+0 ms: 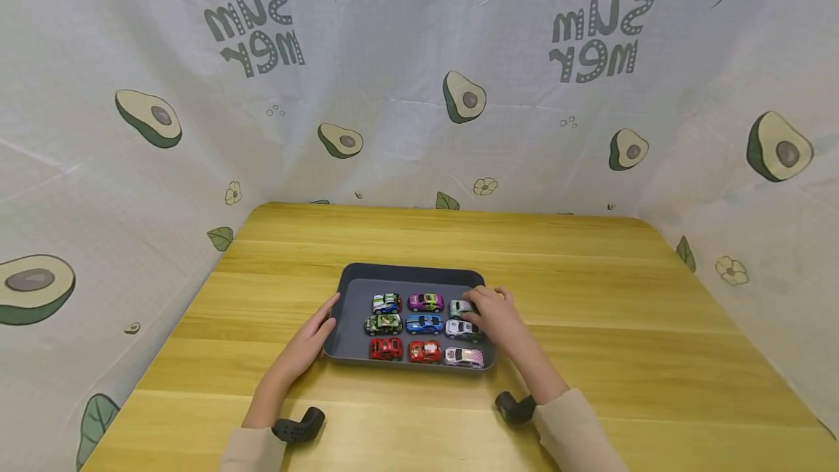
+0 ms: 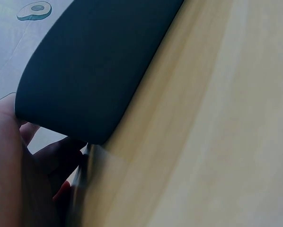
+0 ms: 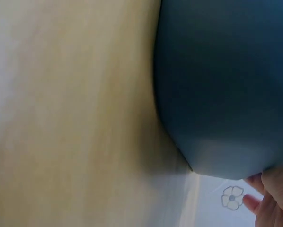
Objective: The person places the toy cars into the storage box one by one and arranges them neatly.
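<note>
Several small toy cars stand in three rows inside a dark grey tray (image 1: 406, 273). My right hand (image 1: 494, 315) reaches over the tray's right rim and pinches a pale green toy car (image 1: 461, 307) at the right of the far row, partly covering it. Just nearer is a white toy car (image 1: 462, 330). At the left end, my left hand (image 1: 304, 348) rests against the tray's rim with fingers extended. The left wrist view shows those fingers by the tray's outer wall (image 2: 99, 71). In the right wrist view, the wall hides most of the right hand (image 3: 276, 194).
The tray sits on a wooden table (image 1: 577, 268). A white curtain (image 1: 406, 35) with avocado prints hangs behind and along both sides. Other cars in the tray include a purple one (image 1: 426, 302), a blue one (image 1: 424, 323) and a red one (image 1: 386, 348).
</note>
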The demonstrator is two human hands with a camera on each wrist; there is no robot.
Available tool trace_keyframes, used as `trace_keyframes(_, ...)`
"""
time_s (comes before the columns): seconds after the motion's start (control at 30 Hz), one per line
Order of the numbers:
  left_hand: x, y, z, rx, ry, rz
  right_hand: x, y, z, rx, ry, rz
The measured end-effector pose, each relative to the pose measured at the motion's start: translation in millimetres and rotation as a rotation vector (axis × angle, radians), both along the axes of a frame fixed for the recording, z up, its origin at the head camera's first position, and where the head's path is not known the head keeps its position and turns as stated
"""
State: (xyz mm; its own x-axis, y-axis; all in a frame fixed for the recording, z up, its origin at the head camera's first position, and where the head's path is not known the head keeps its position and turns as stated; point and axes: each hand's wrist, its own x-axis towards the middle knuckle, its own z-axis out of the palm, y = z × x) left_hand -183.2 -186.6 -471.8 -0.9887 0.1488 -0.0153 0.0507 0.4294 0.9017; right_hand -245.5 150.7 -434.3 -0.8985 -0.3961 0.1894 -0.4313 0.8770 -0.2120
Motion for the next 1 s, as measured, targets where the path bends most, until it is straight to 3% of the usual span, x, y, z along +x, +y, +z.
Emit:
trace_keyframes(0.23, 0.6, -0.2, -1.0, -0.004, -0.002, -0.002, 2.2, 9, -4.7, -0.115, 0.082, 0.017)
trace_keyframes(0.8, 0.6, -1.7, -2.7, 0.004, -0.013, 0.011, 15.2, 35, 4.6, -0.536, 0.227, -0.094)
trace_keyframes(1.0, 3.8, 1.2, 0.8, -0.022, 0.007, 0.072, 21.5, 40, 10.1, -0.661, 0.285, -0.105)
